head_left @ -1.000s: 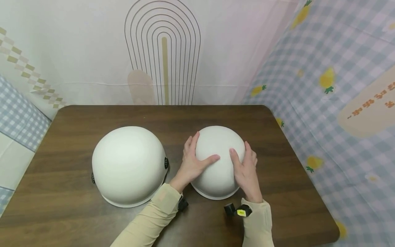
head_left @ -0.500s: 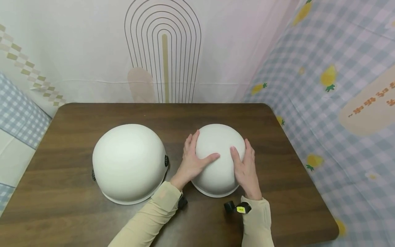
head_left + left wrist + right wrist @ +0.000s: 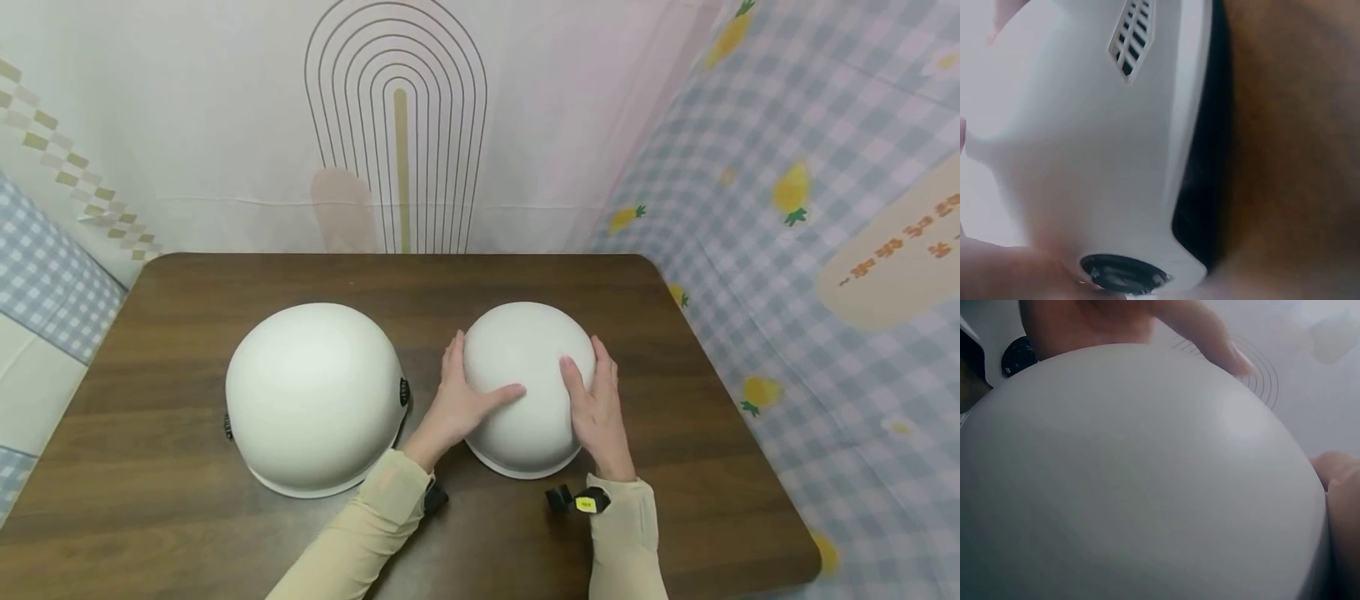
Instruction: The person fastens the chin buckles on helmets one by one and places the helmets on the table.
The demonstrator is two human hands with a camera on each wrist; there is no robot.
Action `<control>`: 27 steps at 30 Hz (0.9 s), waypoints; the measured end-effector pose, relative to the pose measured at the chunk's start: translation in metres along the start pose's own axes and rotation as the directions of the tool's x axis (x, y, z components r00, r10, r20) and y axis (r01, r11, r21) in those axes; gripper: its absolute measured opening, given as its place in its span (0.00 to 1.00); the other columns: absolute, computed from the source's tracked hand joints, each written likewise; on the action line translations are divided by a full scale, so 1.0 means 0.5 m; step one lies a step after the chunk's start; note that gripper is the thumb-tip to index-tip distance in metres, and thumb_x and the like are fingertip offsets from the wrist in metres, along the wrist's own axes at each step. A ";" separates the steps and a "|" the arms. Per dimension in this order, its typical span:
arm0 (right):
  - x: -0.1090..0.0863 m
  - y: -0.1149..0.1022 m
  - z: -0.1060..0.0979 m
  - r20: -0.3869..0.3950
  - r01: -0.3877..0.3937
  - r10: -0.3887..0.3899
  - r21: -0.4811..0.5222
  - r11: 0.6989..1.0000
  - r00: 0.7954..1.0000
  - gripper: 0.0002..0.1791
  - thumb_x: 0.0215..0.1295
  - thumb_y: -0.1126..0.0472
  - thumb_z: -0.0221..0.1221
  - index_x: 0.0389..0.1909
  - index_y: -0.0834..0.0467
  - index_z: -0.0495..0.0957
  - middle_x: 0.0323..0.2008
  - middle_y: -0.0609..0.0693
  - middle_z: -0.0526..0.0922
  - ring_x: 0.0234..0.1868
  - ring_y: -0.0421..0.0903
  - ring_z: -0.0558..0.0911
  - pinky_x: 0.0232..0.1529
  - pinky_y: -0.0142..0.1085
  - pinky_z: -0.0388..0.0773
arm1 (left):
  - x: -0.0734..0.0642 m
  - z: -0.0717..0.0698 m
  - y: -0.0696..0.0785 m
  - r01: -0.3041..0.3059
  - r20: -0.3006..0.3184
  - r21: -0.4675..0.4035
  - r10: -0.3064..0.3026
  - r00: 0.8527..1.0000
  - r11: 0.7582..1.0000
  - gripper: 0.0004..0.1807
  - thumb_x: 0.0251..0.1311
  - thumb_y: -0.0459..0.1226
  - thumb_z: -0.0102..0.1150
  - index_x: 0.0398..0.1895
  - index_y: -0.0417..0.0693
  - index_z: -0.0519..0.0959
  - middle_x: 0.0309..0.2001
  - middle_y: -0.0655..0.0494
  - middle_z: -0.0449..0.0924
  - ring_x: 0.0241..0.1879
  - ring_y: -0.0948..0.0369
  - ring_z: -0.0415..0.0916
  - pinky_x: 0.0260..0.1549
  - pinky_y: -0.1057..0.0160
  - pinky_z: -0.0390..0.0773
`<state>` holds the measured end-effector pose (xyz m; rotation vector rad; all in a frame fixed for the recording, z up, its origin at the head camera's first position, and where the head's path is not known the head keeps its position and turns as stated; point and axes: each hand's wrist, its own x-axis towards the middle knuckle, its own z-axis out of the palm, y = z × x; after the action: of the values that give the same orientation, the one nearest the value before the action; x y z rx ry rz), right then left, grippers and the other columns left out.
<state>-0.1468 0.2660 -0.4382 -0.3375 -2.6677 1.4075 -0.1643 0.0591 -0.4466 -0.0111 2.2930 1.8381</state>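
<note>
Two white domed helmets lie dome up on the brown table. The right helmet (image 3: 528,375) is between my hands. My left hand (image 3: 457,408) is at its left side, fingers extended and thumb stretched over the dome; in the right wrist view that thumb (image 3: 1210,344) looks slightly off the surface. My right hand (image 3: 598,417) grips the right side, thumb on the front of the dome. Up close, the left wrist view shows this helmet's slatted vent (image 3: 1132,40), black round side knob (image 3: 1122,272) and dark inner edge. Most of my right fingers are hidden behind the dome.
The other, larger-looking helmet (image 3: 311,392) stands to the left, near my left forearm, with black knobs on its sides. The wooden table (image 3: 720,500) ends at a patterned white cloth (image 3: 247,125) behind and a checked cloth (image 3: 832,275) on the right.
My left hand has shifted a little left and down, its fingers sliding off the upper dome to its side. My right hand and both helmets have stayed in place.
</note>
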 end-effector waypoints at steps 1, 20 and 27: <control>0.000 0.001 0.000 -0.001 0.001 -0.001 0.006 1.000 1.000 0.47 0.66 0.29 0.46 0.77 0.49 0.45 0.73 0.55 0.52 0.70 0.57 0.58 0.65 0.61 0.54 | -0.006 -0.003 -0.002 0.013 -0.004 -0.023 -0.014 1.000 1.000 0.71 0.39 0.59 0.76 0.78 0.58 0.34 0.77 0.51 0.37 0.73 0.47 0.45 0.64 0.42 0.58; -0.005 0.003 0.001 -0.012 0.010 -0.010 0.033 0.999 1.000 0.45 0.66 0.31 0.48 0.77 0.48 0.46 0.72 0.54 0.53 0.70 0.56 0.59 0.65 0.62 0.54 | -0.076 -0.022 -0.016 -0.094 0.060 0.009 0.093 0.994 0.996 0.63 0.45 0.55 0.75 0.78 0.51 0.45 0.76 0.50 0.39 0.72 0.47 0.49 0.64 0.42 0.57; -0.006 0.000 0.010 -0.036 -0.003 0.005 0.051 0.999 0.999 0.46 0.66 0.31 0.49 0.77 0.48 0.46 0.72 0.53 0.53 0.69 0.56 0.59 0.65 0.62 0.54 | -0.069 -0.020 -0.017 -0.112 0.040 0.035 0.110 0.993 0.993 0.60 0.46 0.53 0.75 0.77 0.50 0.47 0.76 0.49 0.41 0.71 0.47 0.51 0.64 0.43 0.58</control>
<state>-0.1448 0.2613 -0.4409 -0.3601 -2.5988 1.4529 -0.1306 0.0435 -0.4470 0.1582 2.3454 1.8302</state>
